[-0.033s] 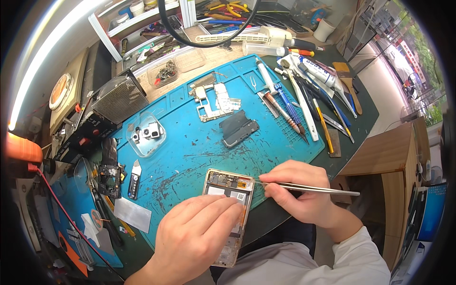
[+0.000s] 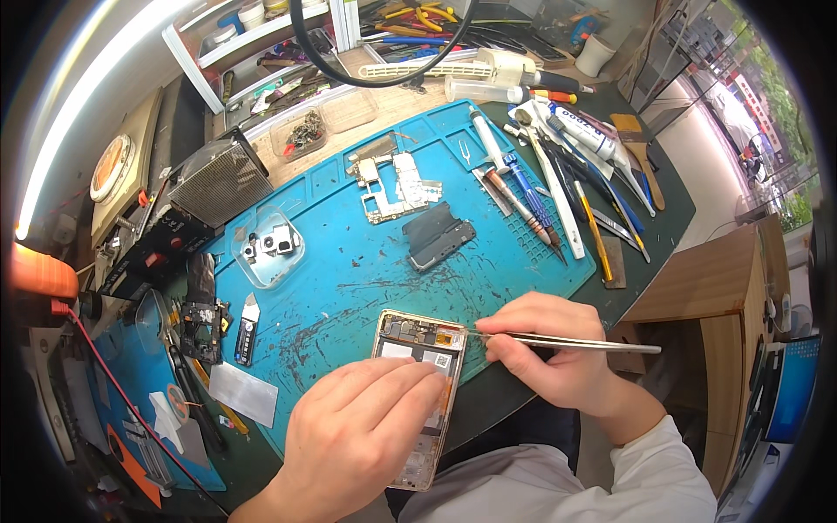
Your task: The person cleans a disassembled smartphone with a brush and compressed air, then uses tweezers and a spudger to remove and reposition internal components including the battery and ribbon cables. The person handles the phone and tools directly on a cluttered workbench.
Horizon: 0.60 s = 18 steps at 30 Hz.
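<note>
An opened smartphone with a gold frame lies near the mat's front edge, its inner parts bared. My left hand is laid across its middle, holding it, fingers together; the thumb is hidden. Near the phone's upper right corner, my right hand pinches a pair of metal tweezers between thumb and fingers. The tips reach to the phone's right edge; whether they grip anything is too small to tell. Beyond the phone lie a dark cover part and a bare phone circuit board.
On the blue mat at left stand a clear dish of camera modules and a craft knife. Screwdrivers, tweezers and brushes crowd the right. A metal plate lies at lower left. A black ring hangs over the back.
The back end of the tweezers has tipped up very slightly. Both hands and the phone stay in place.
</note>
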Each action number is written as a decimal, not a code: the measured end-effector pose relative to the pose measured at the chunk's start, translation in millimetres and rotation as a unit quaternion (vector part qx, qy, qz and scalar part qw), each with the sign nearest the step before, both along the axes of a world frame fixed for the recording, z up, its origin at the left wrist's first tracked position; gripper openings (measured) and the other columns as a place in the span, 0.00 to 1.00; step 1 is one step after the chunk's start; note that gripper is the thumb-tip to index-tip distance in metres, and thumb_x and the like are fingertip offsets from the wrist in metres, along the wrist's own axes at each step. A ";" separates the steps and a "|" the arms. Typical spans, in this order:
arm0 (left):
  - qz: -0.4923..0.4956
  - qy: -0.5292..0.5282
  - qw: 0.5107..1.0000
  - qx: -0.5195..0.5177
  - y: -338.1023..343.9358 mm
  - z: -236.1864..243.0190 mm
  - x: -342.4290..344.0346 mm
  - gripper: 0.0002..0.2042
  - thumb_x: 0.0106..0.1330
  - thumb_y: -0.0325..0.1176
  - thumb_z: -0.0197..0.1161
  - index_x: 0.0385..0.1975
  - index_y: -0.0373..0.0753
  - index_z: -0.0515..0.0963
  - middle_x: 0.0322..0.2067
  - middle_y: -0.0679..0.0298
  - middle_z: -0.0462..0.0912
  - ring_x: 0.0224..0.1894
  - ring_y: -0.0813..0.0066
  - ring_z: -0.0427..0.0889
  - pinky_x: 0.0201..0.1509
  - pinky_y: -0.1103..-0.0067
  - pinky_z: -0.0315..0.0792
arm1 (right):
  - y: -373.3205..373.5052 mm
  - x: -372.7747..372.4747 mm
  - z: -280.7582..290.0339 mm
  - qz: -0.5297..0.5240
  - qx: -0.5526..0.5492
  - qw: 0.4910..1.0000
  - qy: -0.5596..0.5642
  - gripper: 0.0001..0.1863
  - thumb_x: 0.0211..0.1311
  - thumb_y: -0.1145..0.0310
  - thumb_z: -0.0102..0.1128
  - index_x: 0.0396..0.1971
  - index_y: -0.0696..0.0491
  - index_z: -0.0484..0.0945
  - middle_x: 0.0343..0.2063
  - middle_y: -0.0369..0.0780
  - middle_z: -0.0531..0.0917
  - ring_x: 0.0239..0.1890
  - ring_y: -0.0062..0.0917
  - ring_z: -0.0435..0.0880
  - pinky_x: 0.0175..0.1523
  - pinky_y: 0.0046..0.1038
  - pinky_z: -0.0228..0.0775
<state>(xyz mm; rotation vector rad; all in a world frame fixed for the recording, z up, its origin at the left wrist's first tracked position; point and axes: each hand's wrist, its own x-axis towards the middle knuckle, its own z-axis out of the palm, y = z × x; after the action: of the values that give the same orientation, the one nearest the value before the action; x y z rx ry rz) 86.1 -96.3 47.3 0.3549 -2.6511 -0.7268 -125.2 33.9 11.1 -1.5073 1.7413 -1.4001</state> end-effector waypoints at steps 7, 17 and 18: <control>-0.001 0.000 1.000 -0.003 0.1 0.8 -0.7 0.12 0.59 0.24 0.74 0.43 0.37 0.86 0.42 0.62 0.91 0.45 0.62 0.90 0.48 0.69 0.82 | -0.3 -2.4 -1.3 0.006 0.013 0.999 -0.037 0.09 0.65 0.79 0.71 0.44 0.61 0.89 0.34 0.44 0.90 0.33 0.27 0.89 0.38 0.26 0.79; -0.010 -0.007 1.000 -0.007 -1.7 -3.2 2.4 0.13 0.59 0.24 0.74 0.44 0.37 0.85 0.43 0.62 0.90 0.46 0.61 0.91 0.47 0.69 0.84 | -0.1 -5.4 -0.5 0.032 0.001 0.999 -0.027 0.09 0.67 0.80 0.70 0.45 0.62 0.89 0.36 0.44 0.91 0.36 0.28 0.89 0.39 0.26 0.81; -0.010 -0.008 1.000 -0.007 -1.9 -3.0 2.3 0.13 0.59 0.24 0.74 0.44 0.37 0.85 0.43 0.62 0.90 0.46 0.61 0.91 0.46 0.70 0.84 | -0.1 -5.7 -0.6 0.036 -0.002 0.999 -0.019 0.09 0.67 0.80 0.70 0.45 0.62 0.89 0.36 0.44 0.91 0.36 0.28 0.90 0.39 0.26 0.81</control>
<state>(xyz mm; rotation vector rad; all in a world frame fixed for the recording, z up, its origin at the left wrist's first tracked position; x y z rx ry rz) 88.4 -98.2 44.2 0.3316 -2.6782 -0.7133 -130.9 33.8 10.5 -1.5199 1.6468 -1.3880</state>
